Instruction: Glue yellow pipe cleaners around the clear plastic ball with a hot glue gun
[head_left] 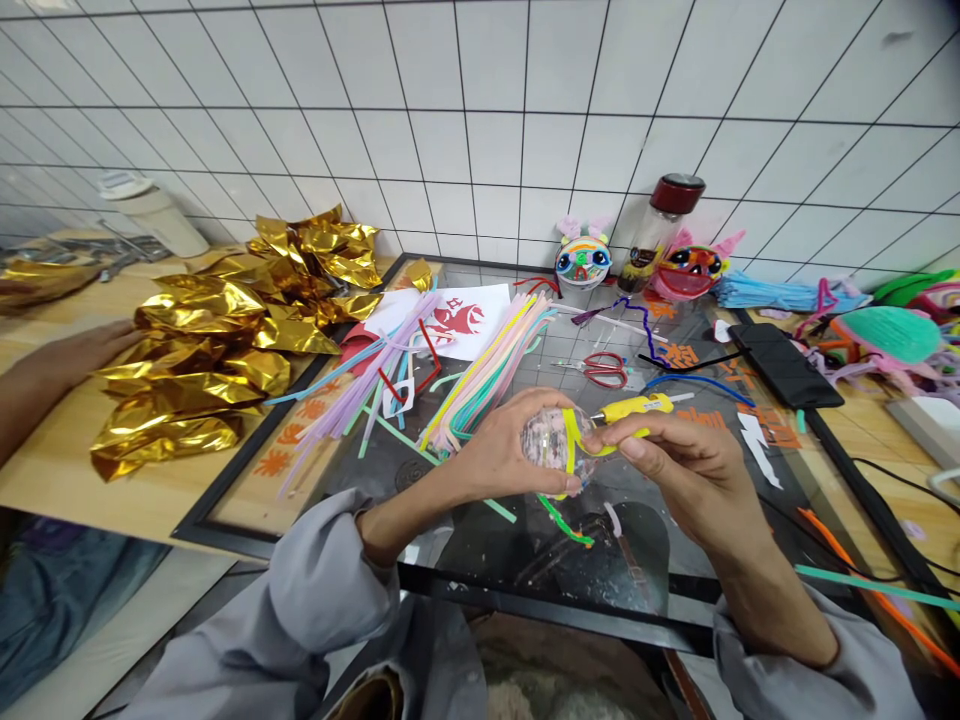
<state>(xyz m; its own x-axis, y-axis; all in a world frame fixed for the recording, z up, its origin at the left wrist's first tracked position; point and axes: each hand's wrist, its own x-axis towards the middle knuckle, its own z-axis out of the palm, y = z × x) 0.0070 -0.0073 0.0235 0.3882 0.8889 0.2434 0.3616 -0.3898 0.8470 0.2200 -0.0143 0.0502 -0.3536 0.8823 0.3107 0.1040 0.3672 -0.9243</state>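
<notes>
My left hand (501, 445) is wrapped round a clear plastic ball (546, 440) above the dark glass tabletop. A yellow pipe cleaner (570, 450) runs over the ball's side, and its free end sticks out to the right. My right hand (686, 470) pinches that end between thumb and fingers. Just behind the right hand is a yellow glue gun (637, 406), its nozzle pointing left towards the ball. Red-handled scissors (604, 369) lie farther back. Below the ball is a short green pipe cleaner (562, 522).
Bundled pastel pipe cleaners (495, 370) lie left of centre. Crumpled gold foil (217, 340) covers the left side, near another person's hand (109, 343). Two decorated balls and a bottle (660, 230) stand by the tiled wall. A black phone (787, 365) rests at right.
</notes>
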